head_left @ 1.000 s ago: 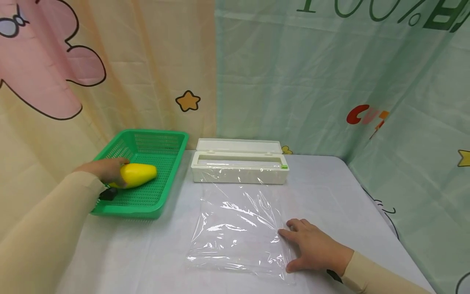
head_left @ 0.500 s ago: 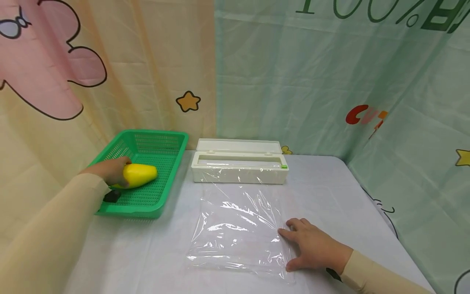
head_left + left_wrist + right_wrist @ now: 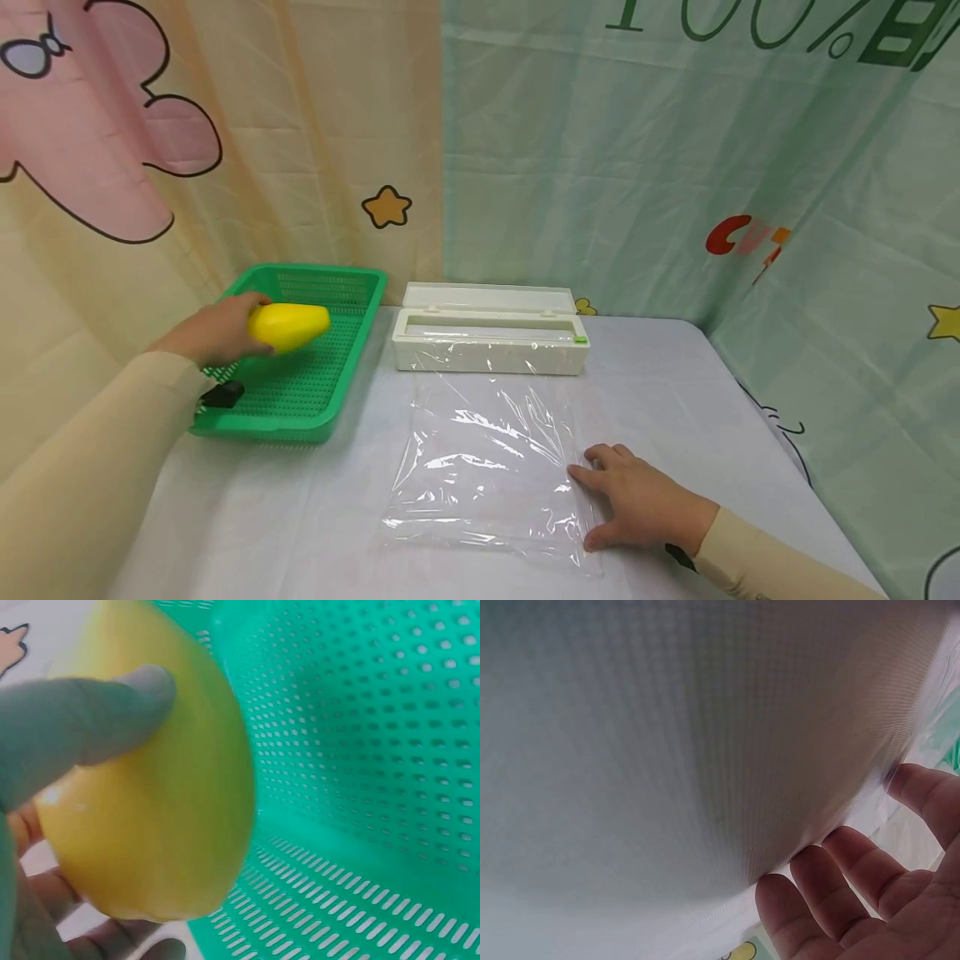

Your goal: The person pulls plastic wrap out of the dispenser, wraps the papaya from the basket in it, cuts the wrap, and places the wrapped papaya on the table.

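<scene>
Table (image 3: 720, 400) under white cloth, lower middle of the head view, far right corner rounded. Cloth faintly wrinkled. Curtains close in behind and to the sides: cream curtain (image 3: 300, 158) with orange stripes at upper left, green curtain (image 3: 570, 158) at upper right. Prints on them: pink cartoon figure (image 3: 82, 150) upper left, orange star (image 3: 387, 207) left of centre, green "100%" lettering (image 3: 729, 23) at the top right.

White box (image 3: 491, 352) at centre, lid (image 3: 487, 297) tipped back. Clear film (image 3: 487, 475) runs from its front toward the bottom of the frame, creased and shiny. Green basket (image 3: 318, 417), perforated, left of centre.

Left arm enters from lower left, in a cream sleeve (image 3: 97, 475). Left hand (image 3: 217, 331) grips a yellow fruit (image 3: 292, 327) over the basket, narrow end pointing right. Left wrist view: thumb (image 3: 97, 716) across the fruit's face, other fingers curled beneath, partly hidden; basket wall fills the right side.

Right hand (image 3: 641, 504) comes from lower right, fingers spread, holding nothing, tips resting on the film's right edge. Right wrist view: fingers lightly bent, tips down against the surface at lower right.
</scene>
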Demonstrator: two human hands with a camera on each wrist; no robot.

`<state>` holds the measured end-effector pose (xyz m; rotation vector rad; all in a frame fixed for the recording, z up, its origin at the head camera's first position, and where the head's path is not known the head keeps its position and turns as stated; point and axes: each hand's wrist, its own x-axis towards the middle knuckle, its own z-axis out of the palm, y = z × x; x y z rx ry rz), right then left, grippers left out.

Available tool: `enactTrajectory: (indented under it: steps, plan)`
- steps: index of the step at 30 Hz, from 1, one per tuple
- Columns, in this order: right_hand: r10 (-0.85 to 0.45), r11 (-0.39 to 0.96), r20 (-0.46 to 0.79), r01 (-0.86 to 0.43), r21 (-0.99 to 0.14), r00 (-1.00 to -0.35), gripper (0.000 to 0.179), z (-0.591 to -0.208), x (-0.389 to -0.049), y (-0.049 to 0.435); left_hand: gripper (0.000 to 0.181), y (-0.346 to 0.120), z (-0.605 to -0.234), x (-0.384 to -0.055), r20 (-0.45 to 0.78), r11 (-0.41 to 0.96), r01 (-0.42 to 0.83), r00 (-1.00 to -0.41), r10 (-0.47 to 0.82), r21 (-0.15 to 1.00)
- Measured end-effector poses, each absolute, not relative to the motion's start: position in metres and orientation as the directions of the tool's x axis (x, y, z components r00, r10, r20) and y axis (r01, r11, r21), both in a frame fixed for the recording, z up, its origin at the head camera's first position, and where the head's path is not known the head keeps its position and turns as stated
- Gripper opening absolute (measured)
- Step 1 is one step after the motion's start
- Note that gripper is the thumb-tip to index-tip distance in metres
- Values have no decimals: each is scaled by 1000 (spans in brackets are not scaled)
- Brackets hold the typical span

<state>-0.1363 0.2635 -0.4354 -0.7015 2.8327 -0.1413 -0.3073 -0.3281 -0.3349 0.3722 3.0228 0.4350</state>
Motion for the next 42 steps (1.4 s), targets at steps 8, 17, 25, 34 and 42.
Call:
enactTrajectory:
  steps: [8, 17, 25, 34, 42]
  plan:
    - [-477, 878, -183, -457, -141, -860, 94, -436, -137, 264, 87, -317, -326, -301, 86, 901, 281, -960, 268, 331]
    - [-470, 882, -195, -450, -141, -861, 95, -436, -137, 263, 77, -279, -312, -287, 183, 854, 371, -928, 325, 365]
    - [-463, 886, -194, -445, -134, -865, 94, -437, -137, 262, 73, -231, -314, -272, 207, 822, 430, -902, 378, 374]
    - [-456, 889, -209, -435, -143, -865, 96, -435, -138, 262, 75, -177, -327, -258, 214, 769, 510, -860, 463, 387]
    - [-477, 878, -181, -457, -145, -860, 94, -437, -138, 265, 76, -135, -340, -247, 205, 733, 564, -824, 528, 380]
